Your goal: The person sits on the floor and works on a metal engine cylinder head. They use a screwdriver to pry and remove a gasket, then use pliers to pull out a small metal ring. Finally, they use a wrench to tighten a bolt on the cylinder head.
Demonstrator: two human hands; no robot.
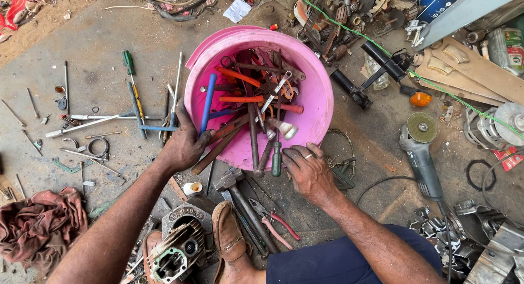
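A pink tub [319, 98] full of tools sits on the floor, an angle grinder [420, 153] well to its right, the left hand [183, 145] gripping its near-left rim, the right hand [308, 172] at its near rim, fingers curled loosely beside a green-handled screwdriver [277, 157].

Bare forearms without sleeves; 1 ring on the right hand [310, 172]; dark blue trousers [349, 260]; worn brown slip-on shoe [230, 239].
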